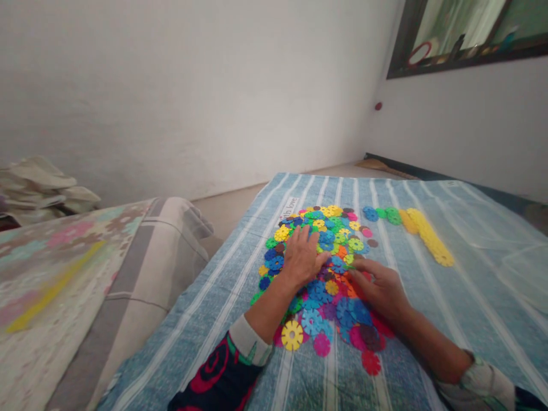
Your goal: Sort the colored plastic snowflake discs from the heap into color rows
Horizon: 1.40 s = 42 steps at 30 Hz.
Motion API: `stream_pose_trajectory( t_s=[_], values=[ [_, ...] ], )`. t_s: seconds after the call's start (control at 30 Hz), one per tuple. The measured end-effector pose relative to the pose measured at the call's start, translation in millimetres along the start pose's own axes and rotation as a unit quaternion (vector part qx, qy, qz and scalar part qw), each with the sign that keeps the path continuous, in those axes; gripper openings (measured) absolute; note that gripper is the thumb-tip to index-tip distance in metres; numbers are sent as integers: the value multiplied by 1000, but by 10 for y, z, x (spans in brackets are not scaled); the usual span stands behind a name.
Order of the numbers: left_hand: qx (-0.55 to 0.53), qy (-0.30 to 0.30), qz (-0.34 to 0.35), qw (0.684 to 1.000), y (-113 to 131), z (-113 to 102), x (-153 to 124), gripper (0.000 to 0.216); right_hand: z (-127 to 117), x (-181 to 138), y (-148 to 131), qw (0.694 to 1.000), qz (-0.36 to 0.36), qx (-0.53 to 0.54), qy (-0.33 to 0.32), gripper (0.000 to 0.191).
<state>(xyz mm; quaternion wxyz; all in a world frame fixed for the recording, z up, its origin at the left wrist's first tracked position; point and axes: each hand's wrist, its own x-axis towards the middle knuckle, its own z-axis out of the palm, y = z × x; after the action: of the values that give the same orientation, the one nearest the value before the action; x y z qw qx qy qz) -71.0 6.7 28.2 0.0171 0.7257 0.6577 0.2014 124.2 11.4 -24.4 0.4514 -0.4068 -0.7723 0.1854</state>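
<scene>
A heap of flat plastic snowflake discs (327,268) in several colours lies on a blue striped cloth (471,285). My left hand (302,257) rests palm down on the left part of the heap, fingers stretched out flat. My right hand (379,288) lies on the right side of the heap, fingers extended toward the middle and touching the discs. A joined row of yellow discs (428,234), with green and blue discs at its left end, lies apart at the upper right of the heap.
A folded grey and patterned mattress (128,285) lies to the left of the cloth. Crumpled cloth (43,188) sits at the far left. White walls stand behind, and a dark-framed window (462,34) is at upper right.
</scene>
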Motion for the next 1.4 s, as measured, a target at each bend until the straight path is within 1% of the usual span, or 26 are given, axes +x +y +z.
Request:
stream_pose_trajectory(
  t_s=[0.07,0.13,0.23,0.4,0.47,0.53,0.6,0.7,0.73,0.8,0.9,1.07,1.27,1.4],
  values=[
    [47,-43,-54,996,-92,46,41,63,4,1,0,1000,-1,-2,-7,16],
    [58,-83,-59,993,-143,91,43,66,7,-2,3,1000,-4,-1,-14,16],
    [36,-100,4,994,-119,97,-23,57,3,-8,12,1000,-2,4,-24,16],
    [-29,-105,103,989,35,-32,-174,35,-26,-6,31,999,11,14,-31,18],
    [-70,-109,139,982,42,-78,-193,25,-31,-2,39,999,17,14,-31,18],
    [-112,-91,153,977,-8,-109,-172,18,-28,2,47,999,23,11,-30,18],
    [-138,-46,126,981,-106,-121,-117,18,-20,7,55,999,26,10,-26,17],
    [-143,31,52,988,-283,-106,-7,18,-14,18,60,999,24,13,-17,16],
    [-140,43,35,989,-337,-95,27,18,-15,22,60,1000,21,15,-15,16],
    [-129,45,16,990,-423,-80,81,19,-20,27,61,1000,17,16,-14,16],
    [-104,23,-3,994,-500,-97,117,21,-27,23,72,1000,12,16,-21,16],
    [-80,-29,-29,996,-568,-208,106,23,-25,13,83,999,18,9,-25,16],
    [-73,-78,-4,994,-617,-296,86,21,-37,23,55,1000,19,10,-15,15],
    [-86,-129,5,988,-584,-350,72,15,-46,29,43,1000,12,12,-14,15]
  ],
)
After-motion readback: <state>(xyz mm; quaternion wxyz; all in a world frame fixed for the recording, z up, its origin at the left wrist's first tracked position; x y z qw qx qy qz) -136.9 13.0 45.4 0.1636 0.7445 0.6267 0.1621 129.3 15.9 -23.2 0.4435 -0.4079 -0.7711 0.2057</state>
